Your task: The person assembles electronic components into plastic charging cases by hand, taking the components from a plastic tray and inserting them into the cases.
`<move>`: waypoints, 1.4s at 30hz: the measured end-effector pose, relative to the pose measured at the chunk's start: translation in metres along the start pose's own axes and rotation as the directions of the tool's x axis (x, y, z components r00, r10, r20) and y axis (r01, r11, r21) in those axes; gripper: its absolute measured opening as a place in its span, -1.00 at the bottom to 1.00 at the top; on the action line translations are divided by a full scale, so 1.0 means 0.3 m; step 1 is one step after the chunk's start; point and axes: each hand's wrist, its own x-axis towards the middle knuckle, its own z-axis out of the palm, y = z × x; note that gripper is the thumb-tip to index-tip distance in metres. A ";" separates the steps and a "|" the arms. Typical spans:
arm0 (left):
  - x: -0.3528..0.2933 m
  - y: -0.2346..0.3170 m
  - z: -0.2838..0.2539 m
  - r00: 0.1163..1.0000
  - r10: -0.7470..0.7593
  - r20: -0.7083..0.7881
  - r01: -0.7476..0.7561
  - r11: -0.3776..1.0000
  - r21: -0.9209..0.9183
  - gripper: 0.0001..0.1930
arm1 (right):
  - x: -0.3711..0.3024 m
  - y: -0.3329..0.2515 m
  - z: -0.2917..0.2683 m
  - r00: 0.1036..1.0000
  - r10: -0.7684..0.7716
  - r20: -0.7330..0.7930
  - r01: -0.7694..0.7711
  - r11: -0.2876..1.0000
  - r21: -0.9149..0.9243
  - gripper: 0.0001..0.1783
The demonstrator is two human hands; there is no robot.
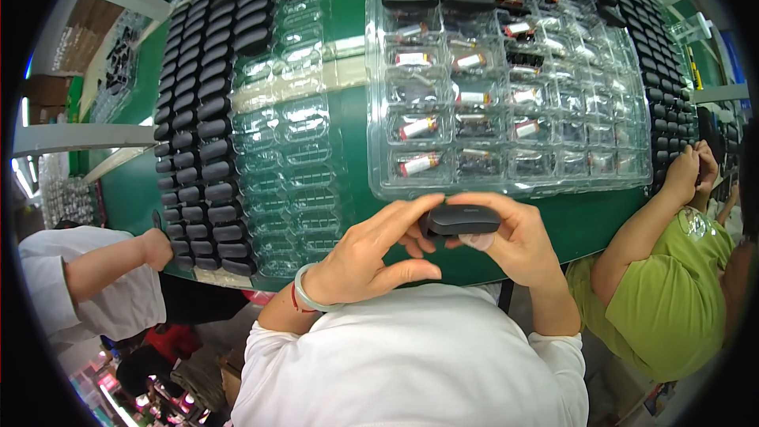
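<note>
In front of my chest, above the near table edge, I hold a small black oblong case (465,220) with a rounded top. My right hand (518,241) grips its right side, the thumb underneath and the fingers along the far side. My left hand (375,249) has its fingers around the left end of the case, while its thumb sticks out apart from it. Just beyond my hands lies a clear plastic tray (506,190). Its compartments hold small parts with white and red labels, and black cases (409,1) sit at its far end.
To the left, rows of black cases (212,107) sit beside bare clear tray pockets (304,158) on the green table (353,142). More black cases (660,87) line the right. A co-worker's hand (158,251) is at left; another person in a green shirt (672,300) works at right.
</note>
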 end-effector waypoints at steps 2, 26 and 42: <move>-0.002 -0.026 -0.013 0.999 0.033 -0.017 -0.032 0.996 0.079 -0.60 | -0.007 -0.022 -0.001 0.985 0.111 0.136 -0.132 0.978 0.163 -0.52; -0.053 -0.017 -0.075 0.976 0.216 -0.025 -0.206 0.955 0.211 -0.62 | -0.024 0.003 0.096 0.905 -0.426 0.008 0.376 0.789 -0.486 -0.55; 0.257 -0.119 -0.866 0.930 0.320 -0.179 0.031 0.419 0.908 -0.66 | 0.013 -0.006 0.106 0.988 -0.145 0.049 0.152 0.882 -0.445 -0.68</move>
